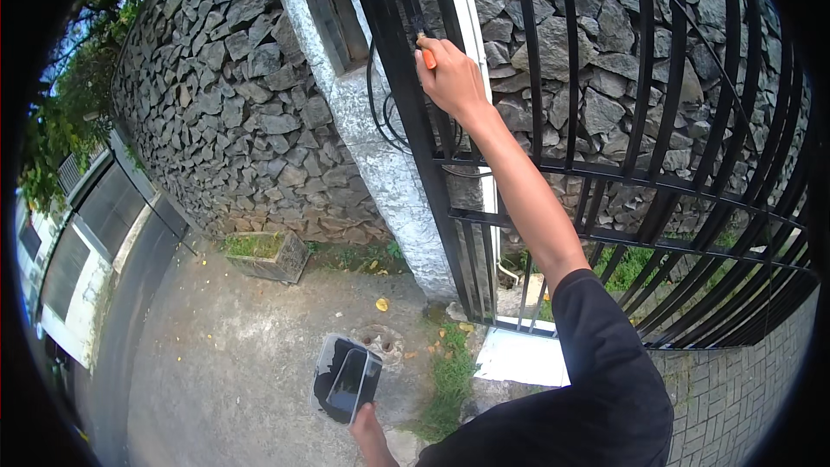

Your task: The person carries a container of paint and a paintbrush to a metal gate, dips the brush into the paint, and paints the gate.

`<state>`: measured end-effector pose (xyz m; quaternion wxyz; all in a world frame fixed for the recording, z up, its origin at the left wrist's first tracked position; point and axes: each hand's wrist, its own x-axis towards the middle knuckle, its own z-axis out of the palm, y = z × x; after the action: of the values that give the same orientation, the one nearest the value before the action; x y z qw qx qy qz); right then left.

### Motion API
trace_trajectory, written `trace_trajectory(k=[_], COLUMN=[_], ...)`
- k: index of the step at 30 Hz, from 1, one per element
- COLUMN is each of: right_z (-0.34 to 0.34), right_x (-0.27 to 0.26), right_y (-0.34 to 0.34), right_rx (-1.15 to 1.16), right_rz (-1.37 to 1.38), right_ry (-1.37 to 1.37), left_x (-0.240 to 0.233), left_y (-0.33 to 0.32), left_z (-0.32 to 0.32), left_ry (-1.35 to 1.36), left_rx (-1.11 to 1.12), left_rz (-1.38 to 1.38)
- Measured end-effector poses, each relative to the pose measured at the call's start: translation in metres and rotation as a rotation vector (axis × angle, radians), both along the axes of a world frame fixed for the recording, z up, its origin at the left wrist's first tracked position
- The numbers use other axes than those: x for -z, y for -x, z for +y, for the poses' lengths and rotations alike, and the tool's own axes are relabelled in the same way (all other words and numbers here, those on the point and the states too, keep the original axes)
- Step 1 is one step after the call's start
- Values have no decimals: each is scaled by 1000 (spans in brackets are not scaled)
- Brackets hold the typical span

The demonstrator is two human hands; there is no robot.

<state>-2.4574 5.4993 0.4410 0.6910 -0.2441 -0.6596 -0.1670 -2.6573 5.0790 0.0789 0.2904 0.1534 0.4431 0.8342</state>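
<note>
My right hand (456, 80) grips a paintbrush by its orange handle (428, 59). The short bristles reach a narrow upright bar of the black metal gate (443, 198), just inside its thick end post. Low in front of me, my left hand (368, 427) holds a clear plastic tub (322, 363) by its near right corner. Black paint (343, 376) covers the tub's bottom and smears its walls. Most of the left hand's fingers are hidden behind the tub.
A whitewashed pillar (382, 155) with a recessed box stands beside the gate, with a looped black cable (371, 94) between them. Stone walls (227, 97) rise behind. A planter (272, 256) sits at the wall's foot. White sheet (519, 357) lies under the gate.
</note>
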Motion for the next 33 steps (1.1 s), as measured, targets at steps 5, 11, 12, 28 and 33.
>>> trace_trajectory(k=[5, 11, 12, 28, 33], right_z=[-5, -71, -85, -250, -276], right_x=[45, 123, 138, 168, 183], right_y=[-22, -48, -46, -20, -14], right_rx=[-47, -172, -280, -1131, -1110], right_rz=[-96, -277, -247, -744, -1036], right_ry=[137, 380, 432, 796, 720], left_x=[7, 1, 5, 6, 20], left_y=[-23, -61, -64, -162, -176], left_z=[-12, -32, -33, -14, -17], left_ry=[32, 37, 42, 248, 212], left_rx=[9, -35, -26, -16, 6], left_rz=[-45, -30, -19, 142, 223])
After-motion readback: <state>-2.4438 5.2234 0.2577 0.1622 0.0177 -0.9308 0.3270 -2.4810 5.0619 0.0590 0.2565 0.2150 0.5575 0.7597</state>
